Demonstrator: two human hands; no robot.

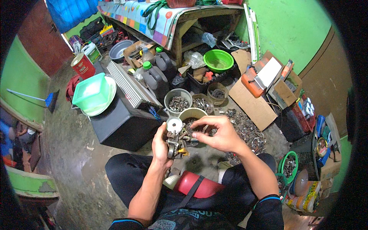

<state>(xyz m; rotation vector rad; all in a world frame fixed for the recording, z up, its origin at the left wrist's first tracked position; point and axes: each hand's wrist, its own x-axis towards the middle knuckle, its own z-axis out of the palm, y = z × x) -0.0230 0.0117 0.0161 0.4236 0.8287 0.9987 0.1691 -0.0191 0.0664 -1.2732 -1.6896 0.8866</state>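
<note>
My left hand [161,145] grips a bundle of small metal parts [177,140], nuts, washers and clips, with a white round disc [174,124] at its top. My right hand [218,133] reaches over from the right, fingertips pinching a piece on that bundle. Both hands hover above my lap and a cream bucket [193,113] holding dark metal pieces. A heap of loose metal hardware [245,132] lies on the floor just right of my right hand.
A grey bucket [178,100] and a clear tub [202,102] of bolts stand behind the hands. A black box [120,124] carries a green tub [92,92]. Dark jugs [155,76], a green bowl [218,60], cardboard boxes [253,103] and a red object [197,184] crowd the floor.
</note>
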